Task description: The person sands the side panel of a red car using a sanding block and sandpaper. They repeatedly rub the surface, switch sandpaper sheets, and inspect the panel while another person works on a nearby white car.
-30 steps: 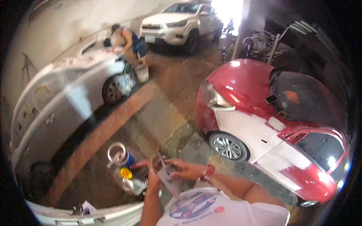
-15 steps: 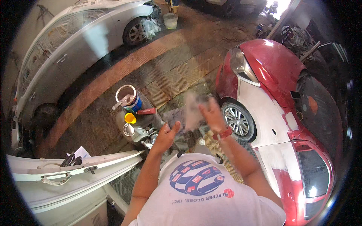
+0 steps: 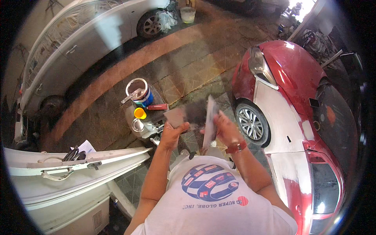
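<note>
My left hand (image 3: 172, 135) grips a thin flat plate (image 3: 175, 117), pinkish near my thumb and dark, blurred toward its far end. To its right, my right hand (image 3: 227, 129) is closed on a pale, thin flat blade (image 3: 210, 123), turned nearly edge-on. The two pieces are close together in front of my chest; I cannot tell whether they touch. Left of my hands stand an open can (image 3: 146, 98) with a blue label and a smeared stick across its rim, a red tube (image 3: 158, 107) and a yellow cup (image 3: 140, 113).
A red car (image 3: 288, 62) with pale patched panels stands at right. A silver car (image 3: 84, 43) with covered windows is at far left. White panels (image 3: 98, 168) jut in at lower left. A pail (image 3: 188, 15) stands at the back on the patterned floor.
The blade in my right hand has swung from a blurred, flatter pose to nearly edge-on. The plate in my left hand has lifted slightly. The whole view has shifted a little.
</note>
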The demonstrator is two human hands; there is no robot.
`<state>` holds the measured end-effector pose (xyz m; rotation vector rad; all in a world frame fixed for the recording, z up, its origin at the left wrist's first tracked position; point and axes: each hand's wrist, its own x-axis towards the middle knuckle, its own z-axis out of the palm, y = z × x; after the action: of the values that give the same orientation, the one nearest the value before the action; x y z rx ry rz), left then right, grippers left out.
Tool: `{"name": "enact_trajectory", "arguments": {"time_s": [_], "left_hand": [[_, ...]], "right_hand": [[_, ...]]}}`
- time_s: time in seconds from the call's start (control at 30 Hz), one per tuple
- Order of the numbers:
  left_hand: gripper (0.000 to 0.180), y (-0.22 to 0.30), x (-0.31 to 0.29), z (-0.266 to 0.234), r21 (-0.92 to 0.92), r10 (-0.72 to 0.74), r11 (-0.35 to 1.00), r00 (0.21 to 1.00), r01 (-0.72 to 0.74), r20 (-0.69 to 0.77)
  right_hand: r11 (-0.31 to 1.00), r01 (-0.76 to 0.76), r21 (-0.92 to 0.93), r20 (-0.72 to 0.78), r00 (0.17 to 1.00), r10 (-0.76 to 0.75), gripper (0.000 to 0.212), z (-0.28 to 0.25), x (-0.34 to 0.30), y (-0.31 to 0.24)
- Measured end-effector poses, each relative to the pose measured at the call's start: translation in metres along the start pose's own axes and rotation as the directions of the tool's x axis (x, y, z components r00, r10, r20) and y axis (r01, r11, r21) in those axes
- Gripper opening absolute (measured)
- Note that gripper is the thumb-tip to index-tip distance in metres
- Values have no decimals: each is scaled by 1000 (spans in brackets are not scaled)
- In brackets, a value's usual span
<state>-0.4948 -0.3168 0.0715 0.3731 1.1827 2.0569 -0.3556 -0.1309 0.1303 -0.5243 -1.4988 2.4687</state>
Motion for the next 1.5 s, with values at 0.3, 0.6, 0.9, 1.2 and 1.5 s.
{"name": "enact_trajectory", "arguments": {"time_s": [0.3,0.6,0.9,1.2,1.5], "left_hand": [[43,-12,-18,9,533,-195,816,975,222,-106],[42,31,-36,52,697,-129,715,990,58,49],[35,20,-45,46,675,41,737,993,46,-112],[34,3,-45,17,535,-372,825,886,180,275],[29,11,-29,12,225,-180,957,983,182,-29]], "right_hand": [[994,93,65,-161,984,-81,41,-17,11,-23],[848,184,-497,-352,851,-391,48,-48,22,29],[744,-92,-661,-384,894,-231,64,-23,17,17],[632,300,-714,222,954,-202,52,16,-14,-15],[774,136,-618,-57,974,-217,47,-85,21,-9]]}}
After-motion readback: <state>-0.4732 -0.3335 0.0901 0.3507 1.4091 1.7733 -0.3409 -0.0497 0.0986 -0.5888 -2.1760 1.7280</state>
